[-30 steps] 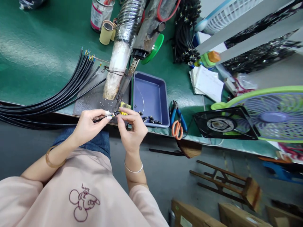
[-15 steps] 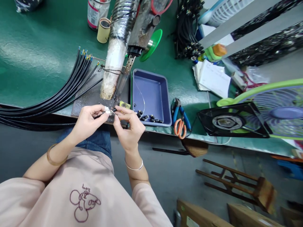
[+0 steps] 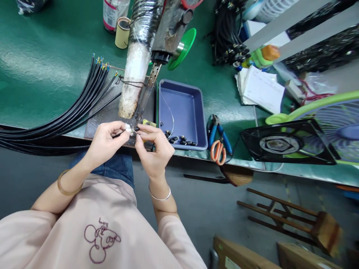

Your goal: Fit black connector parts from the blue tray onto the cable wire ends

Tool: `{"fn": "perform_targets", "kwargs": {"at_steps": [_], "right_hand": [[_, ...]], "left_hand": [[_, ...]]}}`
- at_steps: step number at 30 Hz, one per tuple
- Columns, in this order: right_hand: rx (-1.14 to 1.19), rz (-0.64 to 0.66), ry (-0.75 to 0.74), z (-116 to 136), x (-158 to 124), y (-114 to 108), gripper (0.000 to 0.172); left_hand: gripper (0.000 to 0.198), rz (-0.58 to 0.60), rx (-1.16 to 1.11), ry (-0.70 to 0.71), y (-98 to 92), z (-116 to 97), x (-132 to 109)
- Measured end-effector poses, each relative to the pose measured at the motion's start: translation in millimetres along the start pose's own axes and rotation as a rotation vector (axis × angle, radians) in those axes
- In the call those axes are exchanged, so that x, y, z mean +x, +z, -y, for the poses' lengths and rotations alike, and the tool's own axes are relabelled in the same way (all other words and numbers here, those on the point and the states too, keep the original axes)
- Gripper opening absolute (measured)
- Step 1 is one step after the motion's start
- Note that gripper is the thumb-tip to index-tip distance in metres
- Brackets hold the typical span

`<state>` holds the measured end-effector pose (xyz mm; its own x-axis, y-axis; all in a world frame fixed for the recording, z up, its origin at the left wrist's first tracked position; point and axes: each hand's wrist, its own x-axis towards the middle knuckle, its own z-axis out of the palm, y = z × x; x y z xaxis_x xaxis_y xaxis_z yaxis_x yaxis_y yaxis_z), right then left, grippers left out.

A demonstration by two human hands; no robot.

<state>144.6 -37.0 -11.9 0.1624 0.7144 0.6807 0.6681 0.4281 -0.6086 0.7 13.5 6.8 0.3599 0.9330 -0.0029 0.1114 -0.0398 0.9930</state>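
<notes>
My left hand point(image 3: 105, 144) pinches a black cable point(image 3: 117, 135); something white wraps its fingertips. Close beside it, my right hand point(image 3: 155, 151) has thumb and fingers closed on a thin solder wire point(image 3: 173, 121), which runs across the tray. A small dark piece point(image 3: 136, 129) shows at the right fingertips; its kind is too small to make out. The two hands nearly meet just below the tip of a mounted soldering iron point(image 3: 144, 98). A yellow sponge point(image 3: 148, 122) lies behind the right fingers.
A blue tray point(image 3: 204, 116) holds several small black connectors point(image 3: 182, 141). Beside it lie blue-handled pliers point(image 3: 221, 132) and orange-handled scissors point(image 3: 218, 152). Black cables point(image 3: 75, 106) bundle at the left. A white-tipped duct point(image 3: 134, 71), green spool point(image 3: 185, 48) and black fan point(image 3: 286, 144) stand around.
The view has shifted slightly, so the tray, pliers and fan appear farther right. Both hands keep nearly the same pose and grip beneath the iron.
</notes>
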Motion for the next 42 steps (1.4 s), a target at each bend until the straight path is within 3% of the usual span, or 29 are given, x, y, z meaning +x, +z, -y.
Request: {"fn": "perform_targets", "kwargs": {"at_steps": [19,42], "right_hand": [[-0.059,0.039,-0.064,1.4,-3.4,-5.7,0.015],[-0.071,0.009,-0.072,4.0,6.1,-1.9,0.014]], "left_hand": [[0.018,0.069,-0.027,-0.049,-3.7,-0.3,-2.2],[0.013,-0.037,0.043,0.069,-0.7,0.5,-2.9]]}}
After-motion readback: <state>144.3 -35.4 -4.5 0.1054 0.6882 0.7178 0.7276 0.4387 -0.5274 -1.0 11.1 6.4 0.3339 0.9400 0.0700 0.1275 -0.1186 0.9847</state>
